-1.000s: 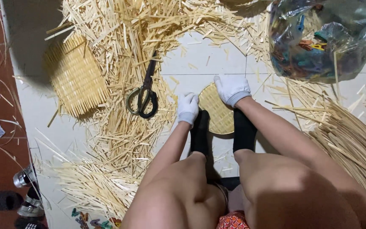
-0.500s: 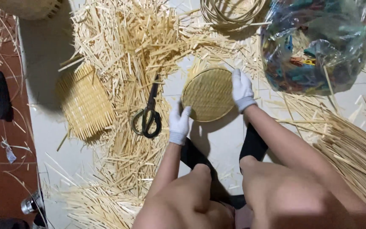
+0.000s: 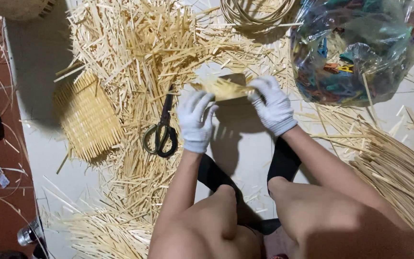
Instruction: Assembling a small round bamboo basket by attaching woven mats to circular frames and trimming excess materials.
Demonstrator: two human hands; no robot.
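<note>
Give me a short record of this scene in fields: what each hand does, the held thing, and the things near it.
left hand: white-gloved left hand grips the near edge of the woven disc
right hand: white-gloved right hand grips its far edge
held thing: round woven disc, tilted nearly edge-on
nearby left: scissors on bamboo offcuts; woven square mat
nearby right: plastic bag

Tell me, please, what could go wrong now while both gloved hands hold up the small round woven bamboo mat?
1. The round woven bamboo mat is pinched only at its edges by the left hand and right hand; it might slip.
2. The dark metal scissors lie close beside the left hand, a possible cutting hazard.
3. Loose bamboo splinters could prick bare legs.
</note>
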